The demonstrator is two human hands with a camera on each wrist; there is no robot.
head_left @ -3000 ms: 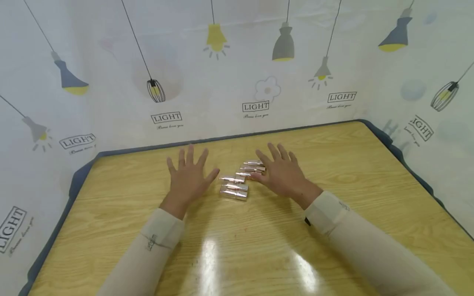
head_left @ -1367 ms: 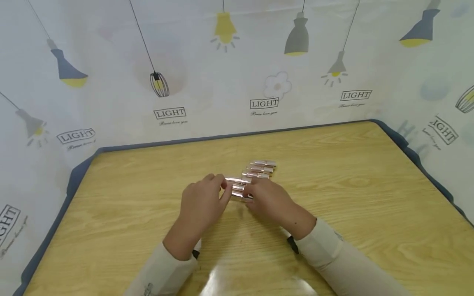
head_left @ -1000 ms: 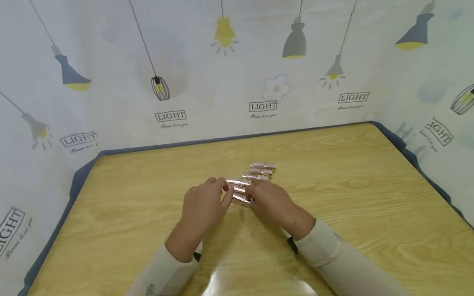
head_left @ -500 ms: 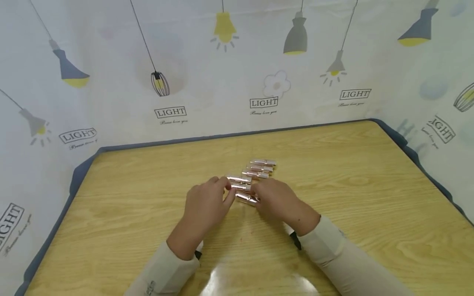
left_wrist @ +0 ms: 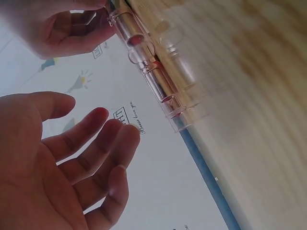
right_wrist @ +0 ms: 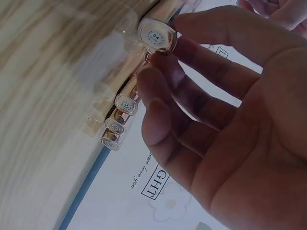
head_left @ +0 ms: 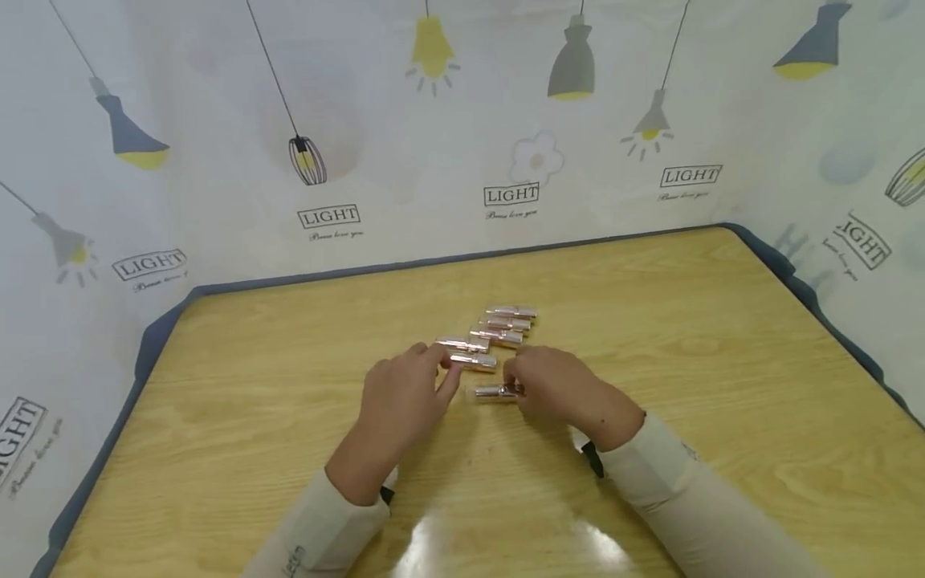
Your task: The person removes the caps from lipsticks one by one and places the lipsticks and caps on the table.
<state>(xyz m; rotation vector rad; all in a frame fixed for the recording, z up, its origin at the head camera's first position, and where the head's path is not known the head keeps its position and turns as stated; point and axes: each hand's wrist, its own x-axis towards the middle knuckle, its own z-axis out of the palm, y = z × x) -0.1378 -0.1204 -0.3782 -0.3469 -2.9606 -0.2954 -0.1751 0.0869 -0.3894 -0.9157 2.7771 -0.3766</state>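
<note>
Several rose-gold lipsticks with clear caps lie on the table in two staggered groups. Three of them, such as the lipstick (head_left: 497, 335), are farther back, and two, such as the lipstick (head_left: 473, 361), are nearer. My right hand (head_left: 560, 389) pinches the nearest lipstick (head_left: 493, 392) at its base, between thumb and forefinger; it is apart from the others. A round label marked 04 shows on this lipstick's base (right_wrist: 157, 34) in the right wrist view. My left hand (head_left: 401, 413) is beside the left ends of the nearer pair, its fingers (left_wrist: 91, 127) loosely curled around nothing.
The wood-grain table (head_left: 289, 353) has a dark blue edge along the back and sides. Behind it hangs a white cloth (head_left: 405, 168) printed with lamps and the word LIGHT. Light glares off the table's front.
Both hands were spread wide above the table, then came in to the lipsticks. My right hand has drawn the nearest lipstick toward me and right, away from the others. The left hand has stayed nearly still since.
</note>
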